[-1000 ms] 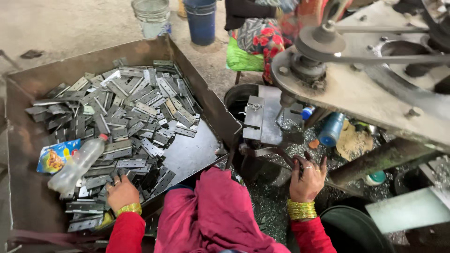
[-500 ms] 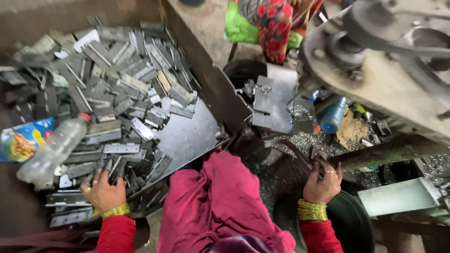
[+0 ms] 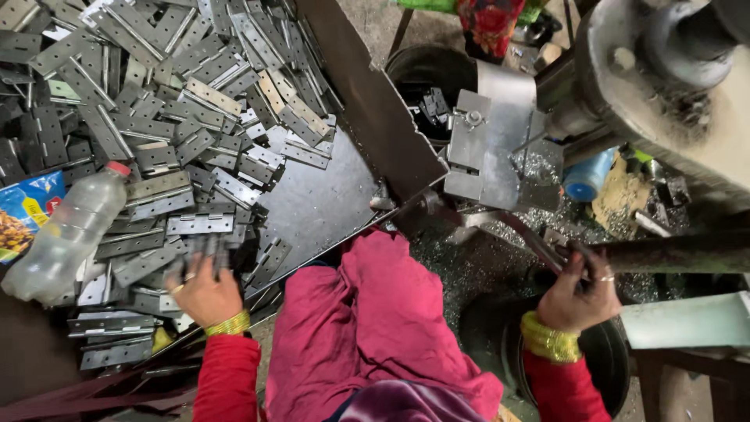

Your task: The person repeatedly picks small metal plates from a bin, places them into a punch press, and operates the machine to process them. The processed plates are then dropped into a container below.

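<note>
Hinges (image 3: 195,224) heaped in the metal tray (image 3: 328,203) now sit under the left hand (image 3: 205,287), which has closed on one, while the right hand (image 3: 576,293) has moved up to grip the press lever (image 3: 672,252)

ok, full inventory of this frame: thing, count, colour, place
metal hinges: too many to count, grey, piled in the tray at left
metal tray: one, dark grey, left half of view
plastic bottle: one, clear with a red cap, lying on the hinges at far left
snack packet: one, blue, at the left edge beside the bottle
machine: one, grey and grimy, upper right
metal bracket plate: one, light grey, at centre by the machine
blue container: one, below the machine
metal shavings: scattered, silver, on the floor at centre
lever bar: one, dark, at right
left hand: on the hinges, gold bangles at the wrist
right hand: gripping the lever bar's end, gold bangles
</note>
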`<state>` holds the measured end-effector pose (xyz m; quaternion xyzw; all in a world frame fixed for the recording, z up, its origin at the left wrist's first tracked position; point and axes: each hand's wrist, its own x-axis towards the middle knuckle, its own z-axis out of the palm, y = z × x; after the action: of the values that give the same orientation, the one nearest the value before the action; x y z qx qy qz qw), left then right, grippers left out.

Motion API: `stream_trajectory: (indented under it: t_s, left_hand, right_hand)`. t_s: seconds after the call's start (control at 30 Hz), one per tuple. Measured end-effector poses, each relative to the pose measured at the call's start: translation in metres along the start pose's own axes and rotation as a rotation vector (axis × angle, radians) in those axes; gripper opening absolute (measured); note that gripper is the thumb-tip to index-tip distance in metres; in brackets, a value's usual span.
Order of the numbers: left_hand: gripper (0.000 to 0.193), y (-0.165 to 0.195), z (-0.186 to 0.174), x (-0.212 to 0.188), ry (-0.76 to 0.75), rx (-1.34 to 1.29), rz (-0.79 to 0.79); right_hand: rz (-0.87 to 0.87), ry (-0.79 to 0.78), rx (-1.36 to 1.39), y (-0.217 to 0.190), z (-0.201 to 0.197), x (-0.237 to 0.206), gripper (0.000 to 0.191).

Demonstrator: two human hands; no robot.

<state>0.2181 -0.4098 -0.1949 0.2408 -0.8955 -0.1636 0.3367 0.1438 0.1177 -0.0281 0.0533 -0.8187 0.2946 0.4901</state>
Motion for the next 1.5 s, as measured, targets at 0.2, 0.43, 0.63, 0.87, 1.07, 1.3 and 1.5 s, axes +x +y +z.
stream_trajectory:
  t_s: [0.2,0.43,0.63,0.87,1.07,1.3,1.5]
  left_hand:
    - [0.013,0.050,0.038,0.029,-0.089,-0.028,0.267]
    - [0.034,0.132,0.057,0.041,-0.296,-0.240,-0.001]
    - [0.059,0.125,0.007,0.045,-0.155,-0.083,-0.265]
    - [0.037,0.128,0.015,0.075,0.143,0.460,-0.026]
    - [0.018,0.146,0.031,0.071,-0.328,0.288,-0.148]
    - [0.033,0.198,0.060,0.042,-0.326,-0.115,-0.073]
    - [0.026,0.157,0.040,0.094,-0.275,0.094,-0.306]
  right_hand:
    - [-0.084,0.001,-0.066,-0.003,-0.009,0.000,0.005]
    - [-0.192,-0.050,-0.028,0.020,-0.024,0.001,0.007]
    - [-0.070,-0.019,0.183,0.025,-0.028,-0.019,0.013]
    - [-0.067,0.048,0.282,0.038,-0.011,-0.018,0.020]
    - [-0.188,0.169,0.174,0.054,0.004,-0.006,0.015]
    - [-0.176,0.034,0.165,0.038,-0.013,-0.008,0.013]
    - [-0.072,0.052,0.286,0.030,-0.008,-0.007,0.011]
